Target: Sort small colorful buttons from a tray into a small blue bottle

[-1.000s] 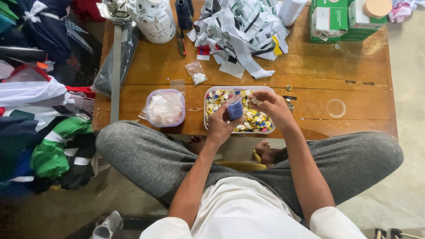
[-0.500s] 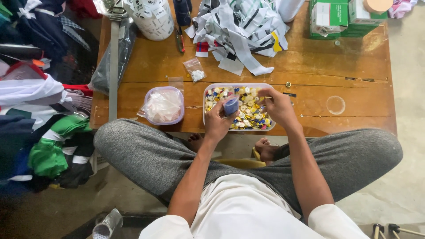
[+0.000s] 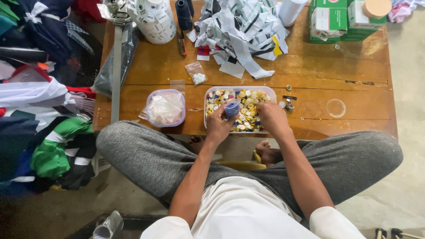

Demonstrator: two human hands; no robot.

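On the wooden table [image 3: 354,79], left hand [image 3: 219,126] grips a small bag [image 3: 231,108]; right hand's [image 3: 272,117] grip unclear.

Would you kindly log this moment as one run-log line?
left hand: holds small clear bag of blue pieces | right hand: in rectangular clear plastic tray of mixed coloured buttons | surface: wooden table

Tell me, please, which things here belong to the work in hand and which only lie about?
In use:
- left hand holding small blue-filled bag
- right hand in button tray

Lying about:
- lidded tub
- fabric strips
- green boxes
- clothes pile
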